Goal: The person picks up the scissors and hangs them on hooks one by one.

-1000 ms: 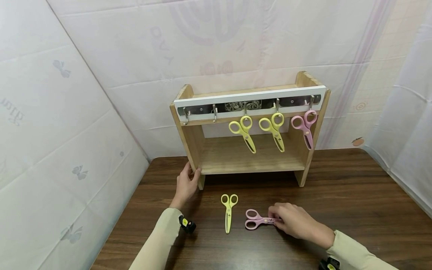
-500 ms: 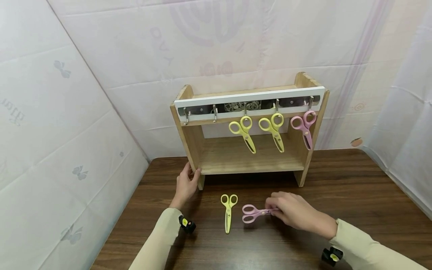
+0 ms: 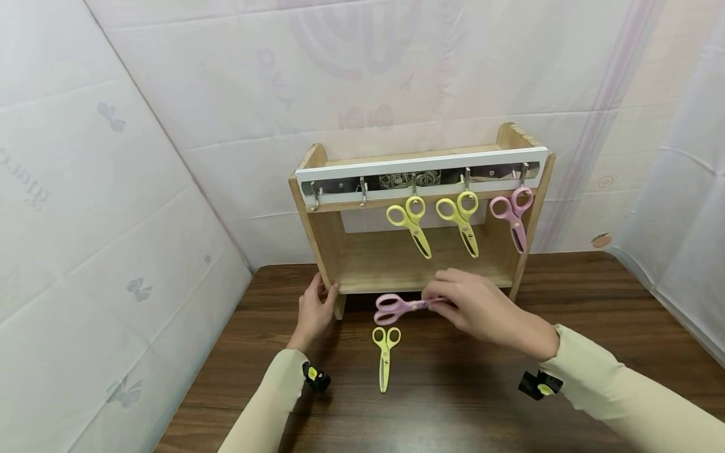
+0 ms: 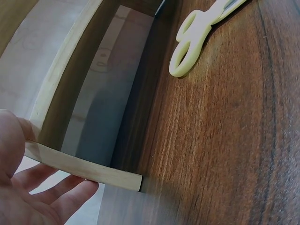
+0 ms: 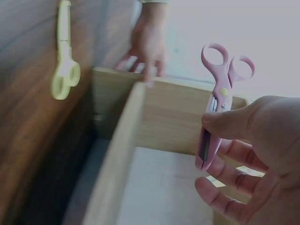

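Note:
My right hand (image 3: 481,308) pinches pink scissors (image 3: 394,308) by the blade end, handle loops pointing left, in the air before the lower shelf. In the right wrist view the thumb presses the pink scissors (image 5: 219,101) against the fingers. Low on the wooden rack's (image 3: 308,233) left side panel, my left hand (image 3: 314,313) grips the edge; the left wrist view shows thumb and fingers on either side of the panel (image 4: 93,169). Yellow scissors (image 3: 385,362) lie on the table below the pink pair, loops toward the rack.
Along the rack's top runs a hook rail (image 3: 425,179). Yellow scissors (image 3: 410,220), more yellow scissors (image 3: 461,217) and pink scissors (image 3: 513,214) hang from its right-hand hooks. Two left hooks (image 3: 363,190) bear nothing. White printed cloth (image 3: 238,75) stands behind the brown table (image 3: 272,409).
My right hand has lifted the pink scissors off the table and carried them up and left toward the rack. The left hand stays at the side panel.

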`<state>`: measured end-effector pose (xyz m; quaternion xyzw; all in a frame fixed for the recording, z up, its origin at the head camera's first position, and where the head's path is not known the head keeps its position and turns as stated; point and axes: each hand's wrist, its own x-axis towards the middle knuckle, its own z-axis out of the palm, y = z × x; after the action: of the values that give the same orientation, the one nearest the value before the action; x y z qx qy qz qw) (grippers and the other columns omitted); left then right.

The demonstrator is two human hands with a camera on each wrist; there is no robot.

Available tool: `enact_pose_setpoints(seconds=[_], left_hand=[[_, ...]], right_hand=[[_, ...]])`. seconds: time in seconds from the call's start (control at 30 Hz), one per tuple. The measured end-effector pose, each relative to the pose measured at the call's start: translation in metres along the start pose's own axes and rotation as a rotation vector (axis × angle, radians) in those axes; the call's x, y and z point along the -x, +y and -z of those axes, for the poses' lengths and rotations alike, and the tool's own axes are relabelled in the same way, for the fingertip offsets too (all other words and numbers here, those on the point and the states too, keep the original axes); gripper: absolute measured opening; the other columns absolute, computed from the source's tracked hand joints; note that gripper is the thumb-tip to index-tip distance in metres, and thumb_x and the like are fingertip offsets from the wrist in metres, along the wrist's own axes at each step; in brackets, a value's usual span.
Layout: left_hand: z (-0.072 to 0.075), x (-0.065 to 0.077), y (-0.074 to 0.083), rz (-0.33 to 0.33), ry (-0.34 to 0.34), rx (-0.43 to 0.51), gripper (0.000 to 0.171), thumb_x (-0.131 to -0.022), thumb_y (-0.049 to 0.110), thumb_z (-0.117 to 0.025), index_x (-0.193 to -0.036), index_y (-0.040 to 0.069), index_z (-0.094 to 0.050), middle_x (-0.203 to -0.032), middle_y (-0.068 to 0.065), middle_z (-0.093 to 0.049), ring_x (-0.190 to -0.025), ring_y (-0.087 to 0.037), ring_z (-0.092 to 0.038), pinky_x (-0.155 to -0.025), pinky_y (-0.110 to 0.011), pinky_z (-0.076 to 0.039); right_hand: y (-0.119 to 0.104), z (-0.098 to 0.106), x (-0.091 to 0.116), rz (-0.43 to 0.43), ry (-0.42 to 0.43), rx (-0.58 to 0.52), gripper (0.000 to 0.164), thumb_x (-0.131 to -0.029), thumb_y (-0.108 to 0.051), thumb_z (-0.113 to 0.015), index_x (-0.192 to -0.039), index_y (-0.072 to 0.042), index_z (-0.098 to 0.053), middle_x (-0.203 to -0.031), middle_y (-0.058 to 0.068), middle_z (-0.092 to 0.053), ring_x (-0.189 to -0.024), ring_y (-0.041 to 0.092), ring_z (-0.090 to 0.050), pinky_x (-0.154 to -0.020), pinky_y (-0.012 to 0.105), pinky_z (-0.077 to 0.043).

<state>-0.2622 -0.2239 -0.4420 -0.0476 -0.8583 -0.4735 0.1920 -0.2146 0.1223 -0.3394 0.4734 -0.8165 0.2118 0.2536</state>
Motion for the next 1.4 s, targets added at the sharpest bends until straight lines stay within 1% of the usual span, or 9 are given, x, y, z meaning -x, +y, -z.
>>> enact_pose_setpoints(seconds=[0.27, 0.43, 0.53, 0.63, 0.8, 0.87, 1.0, 1.23, 1.4], left_hand=[[-0.001, 0.0, 0.0, -0.003, 0.006, 0.001, 0.044, -0.106, 0.021, -0.061, -0.147, 0.009, -0.052, -0.131, -0.027, -0.065, -0.112, -0.038, -0.069, -0.083, -0.049, -0.062], [-0.001, 0.0, 0.0, -0.004, 0.017, -0.002, 0.042, -0.106, 0.02, -0.061, -0.145, 0.009, -0.053, -0.129, -0.027, -0.066, -0.11, -0.038, -0.07, -0.082, -0.049, -0.062], [-0.001, -0.001, -0.001, 0.002, 0.015, -0.003, 0.042, -0.106, 0.02, -0.06, -0.146, 0.009, -0.053, -0.13, -0.027, -0.066, -0.111, -0.037, -0.07, -0.083, -0.049, -0.062], [-0.001, -0.001, -0.001, 0.003, 0.012, -0.004, 0.043, -0.106, 0.021, -0.06, -0.147, 0.01, -0.052, -0.131, -0.027, -0.065, -0.113, -0.037, -0.069, -0.083, -0.049, -0.062], [0.0, 0.0, -0.002, -0.007, 0.005, 0.0, 0.045, -0.106, 0.021, -0.06, -0.149, 0.01, -0.051, -0.132, -0.027, -0.064, -0.113, -0.038, -0.069, -0.082, -0.049, -0.062], [0.0, 0.001, -0.002, -0.007, 0.004, 0.003, 0.045, -0.106, 0.021, -0.06, -0.149, 0.011, -0.051, -0.132, -0.027, -0.064, -0.113, -0.038, -0.069, -0.082, -0.049, -0.062], [0.0, 0.001, -0.001, -0.008, 0.003, 0.004, 0.044, -0.107, 0.021, -0.059, -0.149, 0.011, -0.051, -0.132, -0.027, -0.064, -0.113, -0.038, -0.069, -0.084, -0.05, -0.062], [0.0, 0.0, -0.001, 0.01, -0.008, 0.014, 0.045, -0.107, 0.023, -0.059, -0.15, 0.013, -0.05, -0.134, -0.025, -0.064, -0.116, -0.037, -0.067, -0.086, -0.05, -0.061], [0.0, 0.001, -0.002, -0.008, -0.002, 0.013, 0.045, -0.107, 0.023, -0.059, -0.149, 0.012, -0.051, -0.133, -0.026, -0.064, -0.115, -0.039, -0.068, -0.085, -0.051, -0.061]], right_hand=[[-0.003, 0.014, -0.035, 0.013, 0.154, -0.042, 0.016, -0.082, -0.005, -0.086, -0.09, -0.014, -0.075, -0.089, -0.006, -0.068, -0.083, 0.008, -0.061, -0.067, 0.029, -0.056], [-0.006, 0.013, -0.049, -0.013, 0.233, -0.096, 0.014, -0.083, -0.003, -0.084, -0.09, -0.011, -0.075, -0.086, -0.004, -0.068, -0.077, 0.008, -0.061, -0.064, 0.028, -0.054], [-0.009, 0.01, -0.057, -0.05, 0.27, -0.139, 0.012, -0.085, -0.005, -0.084, -0.091, -0.01, -0.076, -0.083, -0.004, -0.068, -0.074, 0.007, -0.06, -0.062, 0.029, -0.053], [-0.012, 0.007, -0.064, -0.108, 0.303, -0.179, 0.009, -0.086, -0.007, -0.083, -0.091, -0.01, -0.076, -0.082, -0.004, -0.067, -0.072, 0.007, -0.06, -0.061, 0.032, -0.054], [-0.016, 0.002, -0.074, -0.216, 0.355, -0.209, 0.006, -0.088, -0.011, -0.083, -0.091, -0.01, -0.078, -0.08, -0.004, -0.069, -0.069, 0.006, -0.061, -0.061, 0.03, -0.054], [-0.018, 0.001, -0.077, -0.256, 0.365, -0.216, 0.005, -0.089, -0.012, -0.082, -0.091, -0.011, -0.078, -0.078, -0.005, -0.069, -0.067, 0.005, -0.06, -0.06, 0.026, -0.052], [-0.019, -0.001, -0.081, -0.312, 0.375, -0.232, 0.005, -0.09, -0.014, -0.081, -0.09, -0.011, -0.078, -0.077, -0.005, -0.068, -0.065, 0.006, -0.06, -0.06, 0.026, -0.05], [-0.018, -0.008, -0.084, -0.35, 0.359, -0.234, 0.006, -0.09, -0.013, -0.081, -0.092, -0.009, -0.078, -0.077, -0.003, -0.071, -0.064, 0.007, -0.063, -0.061, 0.029, -0.054], [-0.017, -0.012, -0.084, -0.358, 0.36, -0.219, 0.006, -0.089, -0.013, -0.081, -0.091, -0.008, -0.078, -0.075, -0.003, -0.071, -0.064, 0.007, -0.064, -0.062, 0.03, -0.055]])
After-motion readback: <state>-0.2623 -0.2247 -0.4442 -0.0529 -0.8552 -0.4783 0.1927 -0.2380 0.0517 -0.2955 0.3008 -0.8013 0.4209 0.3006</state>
